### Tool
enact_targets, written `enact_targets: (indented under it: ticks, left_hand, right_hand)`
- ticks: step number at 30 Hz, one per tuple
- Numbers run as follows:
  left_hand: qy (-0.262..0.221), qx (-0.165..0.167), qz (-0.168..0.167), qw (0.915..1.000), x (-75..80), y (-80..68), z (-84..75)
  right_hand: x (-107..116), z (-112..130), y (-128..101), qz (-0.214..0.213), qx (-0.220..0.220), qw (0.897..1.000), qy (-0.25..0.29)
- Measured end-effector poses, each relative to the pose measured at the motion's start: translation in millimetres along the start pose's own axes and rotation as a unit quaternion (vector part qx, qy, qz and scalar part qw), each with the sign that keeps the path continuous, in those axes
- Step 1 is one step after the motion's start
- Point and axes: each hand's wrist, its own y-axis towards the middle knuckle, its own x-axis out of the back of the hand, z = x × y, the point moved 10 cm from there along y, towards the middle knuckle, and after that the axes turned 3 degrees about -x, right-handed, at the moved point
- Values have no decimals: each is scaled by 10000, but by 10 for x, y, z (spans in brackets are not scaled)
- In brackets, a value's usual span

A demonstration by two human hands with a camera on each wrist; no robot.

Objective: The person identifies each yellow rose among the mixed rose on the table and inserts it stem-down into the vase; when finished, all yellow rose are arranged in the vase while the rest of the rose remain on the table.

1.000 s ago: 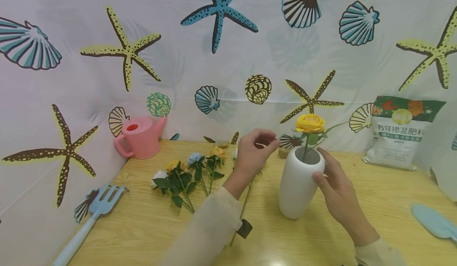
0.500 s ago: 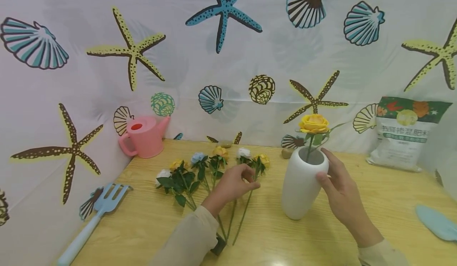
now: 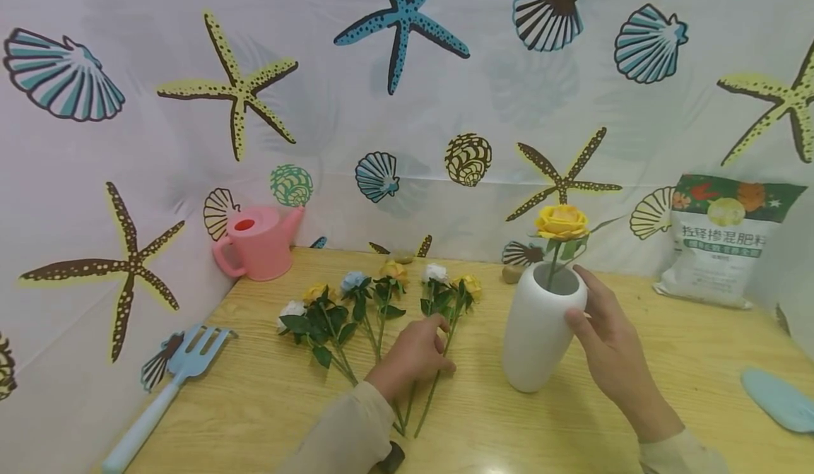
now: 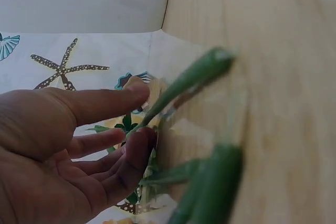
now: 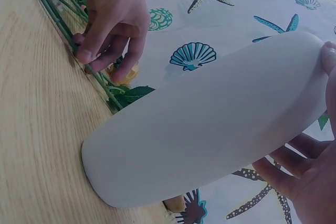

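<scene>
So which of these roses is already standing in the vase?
The big yellow rose. It alone stands upright in the white vase; the smaller roses lie flat on the table.

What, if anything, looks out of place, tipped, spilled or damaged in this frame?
Nothing stands out. The white vase stands upright, steadied by the right hand, with one yellow rose in it. The left hand rests on loose flower stems lying on the table.

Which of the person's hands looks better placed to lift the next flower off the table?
Probably the left hand: its fingers already rest on the green flower stems lying on the wooden table, while the right hand grips the white ceramic vase.
</scene>
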Motion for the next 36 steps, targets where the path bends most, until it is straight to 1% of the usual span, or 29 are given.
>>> enact_targets:
  ticks: [6, 9, 12, 15, 18, 20, 22, 24, 26, 27, 30, 34, 35, 36]
  left_hand:
    - [237, -146, 56, 9996, -65, 7, -23]
    - [129, -142, 15, 9998, -67, 2, -13]
    - [-279, -15, -44, 9996, -55, -7, 20]
    - [-776, 60, -131, 9969, -25, -16, 19]
    - [-1193, -18, -257, 9925, 23, -22, -30]
    - [-1437, -144, -382, 9888, 71, -23, -82]
    - [-1823, -231, -511, 9816, 117, -20, -121]
    - [-2265, -310, -651, 9713, 167, -17, -162]
    - [-2726, -394, -836, 9577, 227, -19, -207]
    - [-3003, -430, -941, 9482, 256, -20, -227]
    - [-3623, -547, -1326, 9210, 363, -33, -302]
    - [-4214, -789, -1935, 8825, 540, -63, -434]
    - [-4352, -861, -2098, 8713, 588, -65, -468]
    - [-4525, -927, -2254, 8578, 639, -71, -506]
  right_hand:
    - [-3, -19, 0, 36, -72, 10000, -27]
    - [-8, -18, -1, 67, -123, 9999, -38]
    - [-7, -15, -4, 55, -123, 9999, 4]
    - [-4, -4, -6, 32, -70, 10000, 51]
    - [2, 2, -6, 21, -30, 10000, 31]
    - [4, -6, -6, 34, -42, 10000, -55]
    - [6, -15, -4, 54, -63, 9999, -123]
    - [8, -22, -3, 72, -88, 9997, -195]
    - [13, -24, -2, 67, -95, 9998, -186]
    - [15, -21, -2, 57, -84, 9998, -171]
    - [16, -18, -2, 29, -54, 9999, -96]
    - [13, -4, -2, 5, 5, 10000, 48]
    - [14, 3, -1, -5, 14, 10000, 52]
    - [15, 9, 0, -15, 19, 10000, 53]
